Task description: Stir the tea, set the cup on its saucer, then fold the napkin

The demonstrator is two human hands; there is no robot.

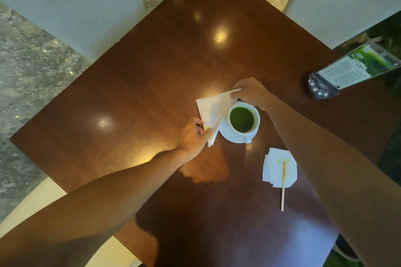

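The cup (pixel 243 119) stands on its saucer (pixel 230 135) near the middle of the table (pixel 152 71). The napkin (pixel 213 110) lies immediately left of it (one edge overlapping the saucer). A stirrer (pixel 283 184) rests on a second napkin (pixel 275 171), nearer and right.

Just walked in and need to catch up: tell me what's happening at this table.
A person is folding a white napkin above the wooden table; the left hand pinches its near corner, the right hand its far corner. The cup of green tea already sits on its saucer. The wooden stirrer lies on another napkin.
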